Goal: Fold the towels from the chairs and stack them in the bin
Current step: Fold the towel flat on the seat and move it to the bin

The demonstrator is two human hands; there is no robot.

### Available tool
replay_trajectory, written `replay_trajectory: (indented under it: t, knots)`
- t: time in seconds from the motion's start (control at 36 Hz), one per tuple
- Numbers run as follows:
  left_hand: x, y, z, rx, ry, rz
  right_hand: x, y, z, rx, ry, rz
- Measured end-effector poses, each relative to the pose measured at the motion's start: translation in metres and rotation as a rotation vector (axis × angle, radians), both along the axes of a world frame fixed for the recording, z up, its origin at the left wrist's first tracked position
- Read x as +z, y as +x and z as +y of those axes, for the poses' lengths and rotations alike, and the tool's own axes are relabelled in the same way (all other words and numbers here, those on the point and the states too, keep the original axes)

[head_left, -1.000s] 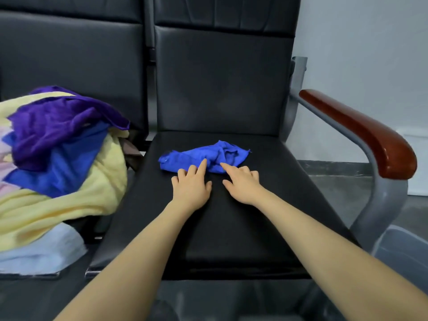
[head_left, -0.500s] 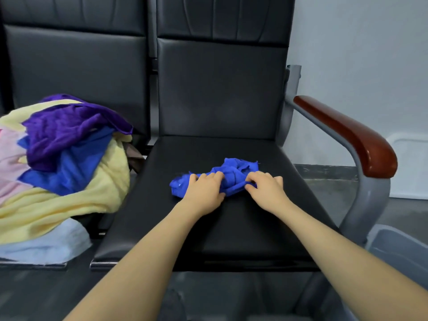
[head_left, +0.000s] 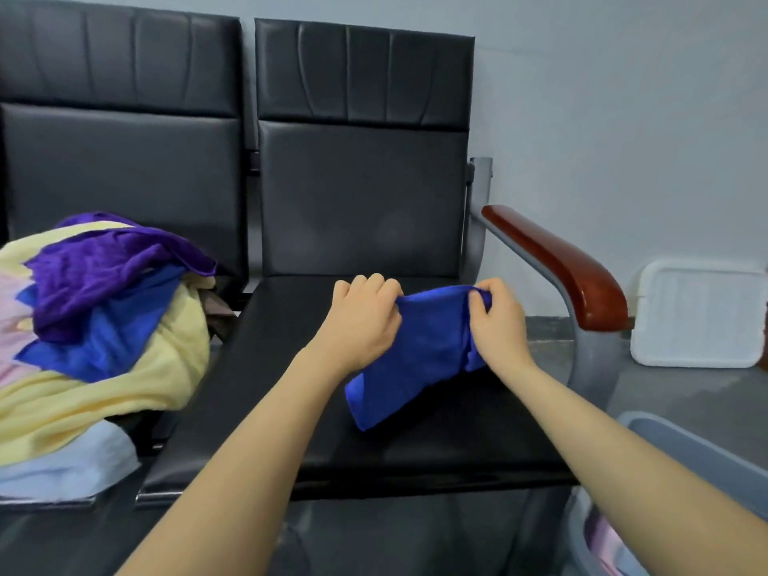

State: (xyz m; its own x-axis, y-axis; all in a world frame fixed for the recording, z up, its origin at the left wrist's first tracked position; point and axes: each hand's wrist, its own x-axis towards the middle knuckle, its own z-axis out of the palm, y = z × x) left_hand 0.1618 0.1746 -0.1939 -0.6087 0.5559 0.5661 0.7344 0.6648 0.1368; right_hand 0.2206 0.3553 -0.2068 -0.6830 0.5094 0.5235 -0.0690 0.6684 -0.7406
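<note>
Both hands have the blue towel up off the black seat, and the way it is held tells you what they are after. The left hand is clenched around the top edge at one side, knuckles up; the right hand pinches the same edge at the other side between thumb and fingers. Between the two grips the cloth runs nearly taut, while the rest hangs slack and bunched toward the seat, its lowest corner near the cushion; I cannot tell whether it touches. To my eye this is a hunt for the edge and corners, so the towel can be spread flat before any fold goes in; the bare cushion underneath looks like the working surface for that. On the neighbouring chair to the left sits the pile waiting its turn: purple and blue on top, a big yellow one under them, pink and pale blue at the margins. The grey bin stands at the lower right, close by the right forearm, handy for dropping in folded pieces, and something pink already shows inside it. A white tray leans against the wall beyond the wooden armrest.
</note>
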Motion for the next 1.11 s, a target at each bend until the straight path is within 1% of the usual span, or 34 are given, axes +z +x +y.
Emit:
replay_trajectory:
  t: [0.08, 0.17, 0.25, 0.31, 0.36, 0.44, 0.56, 0.67, 0.81, 0.92, 1.06, 1.11]
  knots:
    - [0.005, -0.004, 0.000, 0.056, -0.015, 0.070, 0.004, 0.005, 0.006, 0.036, 0.049, -0.022]
    - [0.008, -0.007, -0.002, 0.111, -0.018, 0.071, 0.010, 0.008, 0.013, 0.067, 0.139, -0.109]
    - [0.014, -0.010, -0.005, 0.138, -0.003, 0.045, 0.015, 0.010, 0.018, -0.006, 0.244, -0.213]
    - [0.022, -0.013, -0.008, 0.141, 0.032, 0.031, 0.018, 0.011, 0.020, -0.073, 0.258, -0.203]
    - [0.036, -0.017, -0.012, 0.147, 0.077, 0.020, 0.021, 0.013, 0.021, -0.108, 0.254, -0.141]
    - [0.058, -0.024, -0.022, 0.150, 0.104, 0.066, 0.031, 0.013, 0.020, -0.143, 0.275, -0.103]
    - [0.082, -0.031, -0.036, 0.182, 0.122, 0.126, 0.048, 0.008, 0.017, -0.161, 0.337, -0.107]
    - [0.096, -0.032, -0.043, 0.295, 0.083, 0.014, 0.065, 0.005, 0.019, -0.170, 0.400, -0.129]
    - [0.102, -0.030, -0.043, 0.373, 0.139, -0.039, 0.080, 0.001, 0.021, -0.186, 0.369, -0.155]
    - [0.110, -0.028, -0.046, 0.413, 0.192, -0.040, 0.086, 0.004, 0.022, -0.221, 0.269, -0.194]
    - [0.117, -0.021, -0.050, 0.395, 0.065, 0.102, 0.096, 0.009, 0.027, -0.297, 0.302, -0.186]
    - [0.121, -0.021, -0.052, 0.406, 0.059, 0.123, 0.102, 0.010, 0.028, -0.338, 0.286, -0.186]
